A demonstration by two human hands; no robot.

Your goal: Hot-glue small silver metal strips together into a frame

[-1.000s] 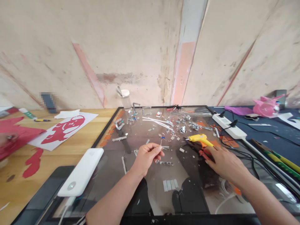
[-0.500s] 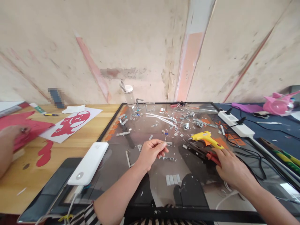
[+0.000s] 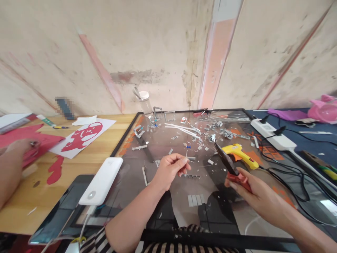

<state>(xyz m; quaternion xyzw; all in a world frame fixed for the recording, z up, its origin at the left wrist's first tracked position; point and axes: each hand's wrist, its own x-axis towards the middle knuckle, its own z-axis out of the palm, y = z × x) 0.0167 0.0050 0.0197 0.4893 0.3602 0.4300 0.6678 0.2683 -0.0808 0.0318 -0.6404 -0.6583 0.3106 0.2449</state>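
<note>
Over the middle of the dark glass tabletop [image 3: 131, 168], my left hand [image 3: 176, 168] pinches a thin, pale wire-like piece [image 3: 187, 153] between thumb and fingertips. On the right, my right hand [image 3: 244, 182] is wrapped round the red handles of a pair of pliers [image 3: 229, 163], whose dark jaws point up and left. Just behind the pliers lies a yellow glue gun [image 3: 240, 154]. Four-sided small grey strips [image 3: 196, 200] lie side by side nearer the front edge. White sticks [image 3: 181, 130] and many silvery scraps [image 3: 214, 124] are scattered farther back.
A white power strip [image 3: 273, 135] with black cables stands at right. A white power bank [image 3: 101, 181] and a dark tablet [image 3: 63, 207] lie at left. Another person's hand [image 3: 25, 153] touches red paper [image 3: 52, 140]. A lidded jar [image 3: 145, 102] stands at the back.
My right hand has closed round the pliers and lifted them off the glass, jaws tilted upward. My left hand keeps its pinch in nearly the same place. The view has shifted slightly.
</note>
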